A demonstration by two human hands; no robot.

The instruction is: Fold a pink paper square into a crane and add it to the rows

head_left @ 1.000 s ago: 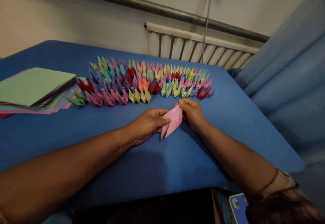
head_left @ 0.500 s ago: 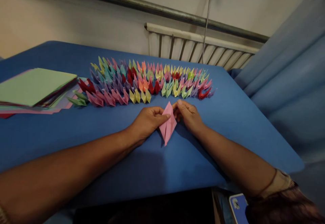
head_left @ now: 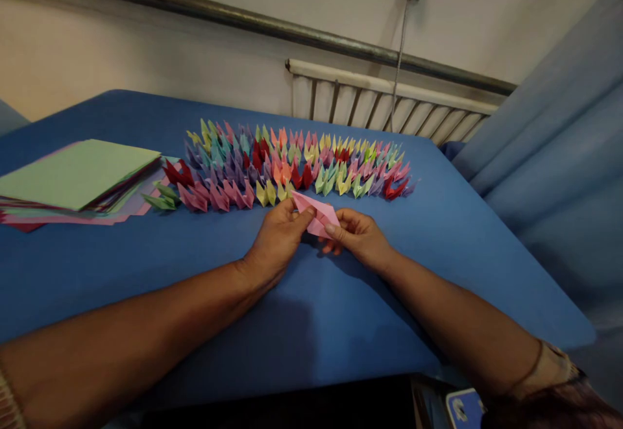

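A pink piece of folded origami paper (head_left: 318,214), shaped like a diamond, is held above the blue table between both hands. My left hand (head_left: 281,231) pinches its left side with the thumb on top. My right hand (head_left: 360,234) grips the lower right end, thumb over the paper and some fingers underneath. Just beyond the hands stand rows of folded paper cranes (head_left: 282,172) in pink, red, yellow, green, blue and purple. The underside of the pink paper is hidden.
To the left lies a stack of coloured paper sheets (head_left: 80,172), pale green on top. The blue table (head_left: 467,260) runs back towards a wall with a radiator (head_left: 389,95) and a pipe. A blue curtain (head_left: 549,176) hangs at the right.
The pink paper has turned from upright to slanting, its top now towards the left. My right hand has closed onto its lower right end. The view has shifted slightly.
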